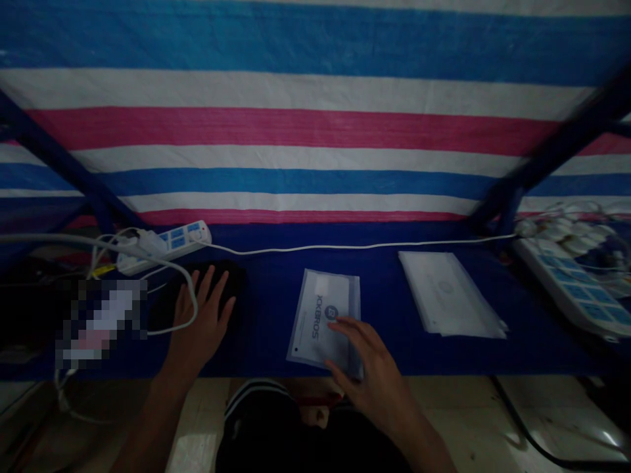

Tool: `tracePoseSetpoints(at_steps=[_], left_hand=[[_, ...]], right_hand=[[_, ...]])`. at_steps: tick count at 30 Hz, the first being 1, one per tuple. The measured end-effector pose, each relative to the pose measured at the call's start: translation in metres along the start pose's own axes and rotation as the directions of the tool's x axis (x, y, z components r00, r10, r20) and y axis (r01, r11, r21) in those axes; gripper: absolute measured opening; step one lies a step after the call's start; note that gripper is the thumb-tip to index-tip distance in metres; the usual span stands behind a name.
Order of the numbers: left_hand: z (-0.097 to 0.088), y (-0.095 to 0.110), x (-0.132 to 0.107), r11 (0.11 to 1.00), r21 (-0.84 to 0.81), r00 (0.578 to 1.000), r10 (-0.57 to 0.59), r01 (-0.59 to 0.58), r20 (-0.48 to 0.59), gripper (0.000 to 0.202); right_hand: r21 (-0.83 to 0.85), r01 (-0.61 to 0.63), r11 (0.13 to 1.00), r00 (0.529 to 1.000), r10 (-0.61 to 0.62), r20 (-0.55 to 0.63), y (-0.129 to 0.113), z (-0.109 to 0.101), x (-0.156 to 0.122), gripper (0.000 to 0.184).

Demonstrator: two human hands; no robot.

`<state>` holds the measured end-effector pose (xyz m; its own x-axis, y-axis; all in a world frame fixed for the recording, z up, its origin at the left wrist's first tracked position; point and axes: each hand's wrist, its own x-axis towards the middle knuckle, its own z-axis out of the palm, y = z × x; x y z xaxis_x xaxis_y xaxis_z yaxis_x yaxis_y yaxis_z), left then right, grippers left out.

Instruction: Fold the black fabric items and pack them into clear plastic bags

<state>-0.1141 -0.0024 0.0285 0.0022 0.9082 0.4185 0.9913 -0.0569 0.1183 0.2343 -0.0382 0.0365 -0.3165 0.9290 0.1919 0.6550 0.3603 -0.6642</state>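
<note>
Black shorts with white stripes [261, 437] sit nearest, over a tiled floor [192, 450], with a black cable [535, 447] on the tiles near right. Next up is the near edge of a blue-covered desk [266, 328]. Left hand [202, 328] is palm down on a black pad [234, 282], fingers spread wide, holding nothing. A white cable [193, 305] loops past its outer edge, touching it. Right hand [374, 374] is over the near right corner of a clear zip pouch with blue trim [315, 315], printed with dark lettering that looks like "JOKBROS". Its fingers [352, 332] lie across the pouch, slightly curved and moderately spread, thumb down at the near edge; can't tell if it's actually pinching. Pouch lies flat mid-desk, tilted slightly off square. Stack of white sheets or sleeves [448, 295] sits to its right, apart from it. Far left: white power strip [167, 246] with blue switches, plugs in it. Far right: larger power strip [576, 289], crowded with white plugs. A thin white cable [355, 247] runs along the far side of the desk between them. Pixelated patch [101, 322] hides something near left. Striped blue, white and pink tarp [315, 135] hangs behind dark blue frame struts [64, 164].
</note>
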Motion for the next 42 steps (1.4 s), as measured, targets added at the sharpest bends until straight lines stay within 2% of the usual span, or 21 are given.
tracePoseSetpoints(at_steps=[2,4,6,9,12,15,18,20,23,26,32,37,40,42], left_hand=[[0.006,-0.005,-0.003,1.000,0.022,0.999,0.004,-0.005,0.044,0.060],[0.008,-0.008,-0.004,1.000,0.028,0.999,0.003,-0.004,0.054,0.062],[0.006,-0.009,-0.003,1.000,0.023,0.998,0.001,-0.003,0.058,0.062],[-0.004,-0.001,-0.001,1.000,0.017,0.999,-0.004,0.003,0.047,0.061],[-0.019,0.022,-0.001,1.000,-0.002,1.000,0.011,-0.011,0.002,0.061],[-0.025,0.056,-0.010,0.988,-0.128,0.996,0.085,-0.082,0.016,0.058],[-0.015,0.088,-0.023,0.931,-0.341,0.978,0.175,-0.127,0.115,0.054],[-0.003,0.104,-0.032,0.892,-0.441,0.962,0.199,-0.099,0.188,0.052],[0.010,0.119,-0.040,0.861,-0.504,0.945,0.217,-0.069,0.243,0.047],[0.017,0.129,-0.046,0.849,-0.523,0.937,0.239,-0.075,0.253,0.042],[0.022,0.138,-0.057,0.808,-0.583,0.952,0.239,-0.087,0.190,0.048],[0.021,0.137,-0.057,0.802,-0.585,0.949,0.267,-0.124,0.166,0.046],[0.019,0.138,-0.056,0.811,-0.568,0.943,0.285,-0.143,0.170,0.046],[0.018,0.139,-0.056,0.818,-0.557,0.942,0.286,-0.144,0.176,0.046]], right_hand=[[-0.082,0.040,0.996,0.995,-0.032,0.098,0.004,0.006,-0.007,0.076],[-0.153,0.056,0.987,0.985,-0.029,0.172,0.008,0.012,-0.014,0.095],[-0.199,0.060,0.978,0.976,-0.016,0.216,0.012,0.016,-0.018,0.103],[-0.218,0.059,0.974,0.972,-0.006,0.233,0.013,0.019,-0.022,0.105],[-0.170,0.057,0.984,0.983,-0.026,0.184,0.016,0.015,-0.023,0.095],[-0.087,-0.041,0.995,0.999,0.041,0.003,0.024,0.005,-0.019,0.067],[0.008,-0.192,0.981,0.960,0.189,-0.205,0.034,-0.010,-0.012,0.052],[0.060,-0.247,0.967,0.932,0.254,-0.257,0.039,-0.021,-0.008,0.051],[0.104,-0.309,0.945,0.915,0.326,-0.239,0.042,-0.031,-0.004,0.052],[0.150,-0.359,0.921,0.908,0.382,-0.174,0.041,-0.032,-0.005,0.054],[0.263,-0.482,0.836,0.857,0.512,-0.057,0.041,-0.024,-0.007,0.064],[0.408,-0.451,0.794,0.872,0.489,0.014,0.043,-0.028,-0.003,0.056],[0.353,-0.398,0.847,0.894,0.444,-0.058,0.034,-0.031,0.000,0.046],[0.369,-0.391,0.843,0.893,0.444,-0.067,0.025,-0.031,0.002,0.043]])
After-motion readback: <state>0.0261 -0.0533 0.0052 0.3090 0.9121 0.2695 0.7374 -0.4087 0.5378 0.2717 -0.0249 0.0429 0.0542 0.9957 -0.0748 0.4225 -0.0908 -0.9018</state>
